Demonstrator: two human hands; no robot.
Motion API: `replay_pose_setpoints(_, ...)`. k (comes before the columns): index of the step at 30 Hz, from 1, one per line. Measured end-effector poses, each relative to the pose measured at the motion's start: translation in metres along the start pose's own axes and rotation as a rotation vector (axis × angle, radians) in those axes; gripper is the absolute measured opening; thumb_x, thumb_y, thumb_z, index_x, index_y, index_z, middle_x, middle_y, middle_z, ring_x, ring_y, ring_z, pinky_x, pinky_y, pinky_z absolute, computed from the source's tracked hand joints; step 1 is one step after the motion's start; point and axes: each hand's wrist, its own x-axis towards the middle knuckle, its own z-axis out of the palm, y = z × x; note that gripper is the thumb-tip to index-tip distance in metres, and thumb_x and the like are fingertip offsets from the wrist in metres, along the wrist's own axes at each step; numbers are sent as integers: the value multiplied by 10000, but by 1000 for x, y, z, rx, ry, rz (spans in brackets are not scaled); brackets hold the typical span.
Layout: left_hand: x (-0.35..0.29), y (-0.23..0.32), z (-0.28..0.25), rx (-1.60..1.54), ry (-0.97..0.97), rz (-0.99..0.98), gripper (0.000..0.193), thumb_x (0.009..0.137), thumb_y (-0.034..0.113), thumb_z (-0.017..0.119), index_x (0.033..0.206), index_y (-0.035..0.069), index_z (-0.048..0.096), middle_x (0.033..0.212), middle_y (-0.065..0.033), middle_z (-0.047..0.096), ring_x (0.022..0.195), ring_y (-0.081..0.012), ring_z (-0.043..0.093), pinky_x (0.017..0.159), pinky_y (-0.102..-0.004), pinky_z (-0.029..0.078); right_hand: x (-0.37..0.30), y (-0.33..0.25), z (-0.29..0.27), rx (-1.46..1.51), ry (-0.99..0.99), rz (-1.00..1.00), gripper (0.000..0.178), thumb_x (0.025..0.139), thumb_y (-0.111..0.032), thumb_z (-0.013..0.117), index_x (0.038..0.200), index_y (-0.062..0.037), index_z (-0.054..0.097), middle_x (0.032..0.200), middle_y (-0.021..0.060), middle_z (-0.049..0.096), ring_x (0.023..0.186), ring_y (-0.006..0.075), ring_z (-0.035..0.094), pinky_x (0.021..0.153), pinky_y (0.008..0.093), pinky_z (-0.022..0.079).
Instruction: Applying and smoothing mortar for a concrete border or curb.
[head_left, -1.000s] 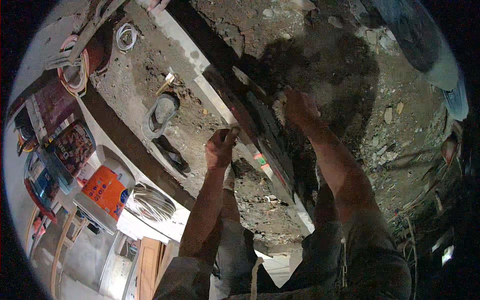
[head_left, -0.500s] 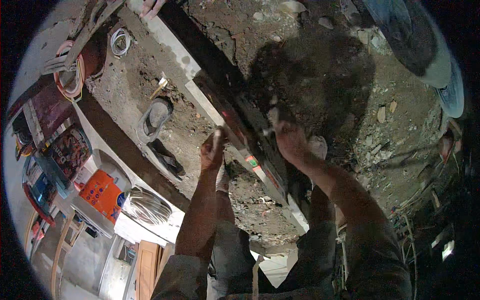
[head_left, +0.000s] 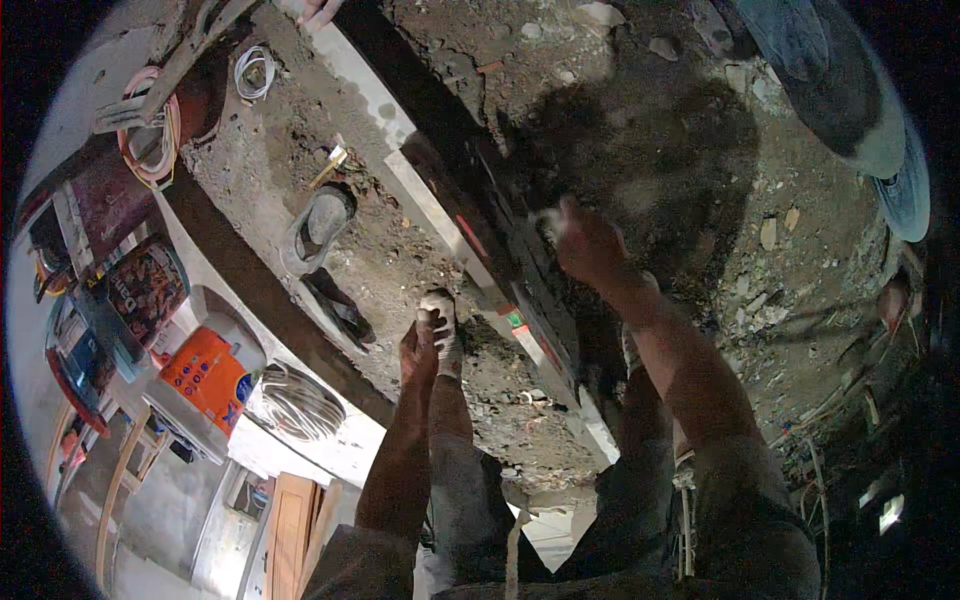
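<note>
A long spirit level (head_left: 428, 200) with a green vial (head_left: 517, 321) lies slantwise along a dirty, straight-edged beam (head_left: 365, 90). My left hand (head_left: 418, 345) is closed just left of the level, apart from it and beside my foot (head_left: 447, 335); whatever its fingers may hold is hidden. On the other side of the beam, my right hand (head_left: 592, 248) is closed and slightly blurred. A pale shape shows at its fingertips, too smeared to name. Another person's hand (head_left: 320, 12) rests on the beam's far end.
A grey shoe (head_left: 320, 230) and a dark one (head_left: 335, 308) lie on the dirt at left. Beyond a low ledge are an orange-and-grey box (head_left: 205, 375) and coiled pale cable (head_left: 298, 402). White wire (head_left: 254, 73) lies at far left. Another person's blue-clad leg (head_left: 800, 50) stands at far right.
My left hand has drawn back from the level toward me, down beside my foot. My right hand has shifted slightly away from me. The level stays along the beam.
</note>
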Motion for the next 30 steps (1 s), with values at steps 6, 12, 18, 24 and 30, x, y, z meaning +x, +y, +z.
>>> replay_pose_setpoints(6, -29, -38, -30, 11, 46, -82, 639, 854, 576, 396, 1153, 25, 523, 1057, -108, 597, 905, -193, 587, 742, -325, 444, 33, -42, -31, 178, -382, 336, 527, 706, -1, 527, 1216, 38, 398, 995, 269, 564, 874, 384, 584, 742, 432, 479)
replay_pose_setpoints(12, -40, -38, -18, -24, 49, -208, 623, 866, 549, 394, 1124, 2, 542, 947, -98, 605, 782, -149, 562, 644, -272, 442, -31, -51, -44, 70, -633, 293, 546, 699, -42, 535, 1219, 42, 392, 899, 260, 584, 838, 376, 588, 693, 461, 484)
replay_pose_setpoints(18, -27, -68, -36, 75, 110, -234, 589, 875, 520, 409, 1077, -9, 573, 833, -95, 605, 741, -149, 549, 648, -292, 438, -42, -41, -32, 607, -407, 723, 559, 720, -115, 550, 1236, 29, 390, 954, 265, 558, 812, 342, 595, 631, 411, 497)
replay_pose_setpoints(24, -37, -51, -25, 62, 91, -102, 620, 859, 547, 420, 1077, -13, 575, 857, -108, 608, 796, -185, 557, 703, -310, 441, 40, -41, -80, 819, -471, 679, 697, 722, -131, 560, 1338, 9, 264, 995, 225, 567, 763, 259, 600, 628, 381, 494)
replay_pose_setpoints(30, -41, -46, -11, 42, 106, -173, 664, 849, 587, 390, 1065, -12, 579, 868, -110, 610, 781, -197, 560, 678, -307, 437, 65, -32, -73, 319, -724, 645, 788, 698, -137, 580, 1362, 10, 183, 1060, 225, 545, 822, 291, 590, 724, 400, 479)
